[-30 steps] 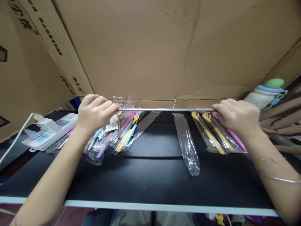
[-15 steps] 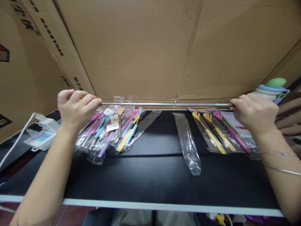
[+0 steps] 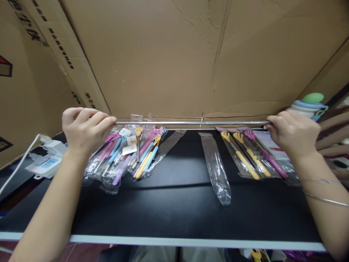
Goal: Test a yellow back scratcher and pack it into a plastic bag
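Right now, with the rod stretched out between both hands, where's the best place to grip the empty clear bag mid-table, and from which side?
Probably the bag's near end, pinched from above. It lies flat and lengthwise on the table, apart from both packet piles, and its far end sits close under the rod held by the left hand and right hand.
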Tool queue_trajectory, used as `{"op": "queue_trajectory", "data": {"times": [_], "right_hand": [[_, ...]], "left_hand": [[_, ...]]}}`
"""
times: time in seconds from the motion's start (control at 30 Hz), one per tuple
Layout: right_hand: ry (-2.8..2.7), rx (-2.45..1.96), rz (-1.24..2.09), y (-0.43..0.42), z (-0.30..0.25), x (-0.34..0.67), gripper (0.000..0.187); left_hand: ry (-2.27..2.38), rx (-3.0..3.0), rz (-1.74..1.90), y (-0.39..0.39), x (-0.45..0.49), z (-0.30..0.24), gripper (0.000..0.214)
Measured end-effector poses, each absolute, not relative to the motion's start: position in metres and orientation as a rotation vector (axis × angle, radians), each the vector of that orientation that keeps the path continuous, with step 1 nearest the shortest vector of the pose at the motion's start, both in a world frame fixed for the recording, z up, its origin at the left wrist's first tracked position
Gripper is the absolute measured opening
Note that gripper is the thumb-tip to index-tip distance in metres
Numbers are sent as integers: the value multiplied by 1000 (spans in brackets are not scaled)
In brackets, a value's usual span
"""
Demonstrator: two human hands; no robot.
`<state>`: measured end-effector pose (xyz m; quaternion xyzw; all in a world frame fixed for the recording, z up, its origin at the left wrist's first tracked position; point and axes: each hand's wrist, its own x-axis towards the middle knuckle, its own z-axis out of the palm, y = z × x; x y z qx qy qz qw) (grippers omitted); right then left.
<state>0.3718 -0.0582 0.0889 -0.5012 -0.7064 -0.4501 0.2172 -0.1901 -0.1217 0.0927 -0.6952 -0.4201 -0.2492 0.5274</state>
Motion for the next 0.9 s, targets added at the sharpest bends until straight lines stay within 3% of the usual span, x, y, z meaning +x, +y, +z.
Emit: {"op": "queue_trajectory", "data": {"times": [0.47,0.9], "right_hand": [[-2088,-1128,-1186,-56,74,353,29],[-2141,-990,-1277,-76,78,313,35]], "left_hand": [[-1156,-1817,-412,-102,-176,73,16],[-1068,-1924,-452,-108,-145,68,19]]}}
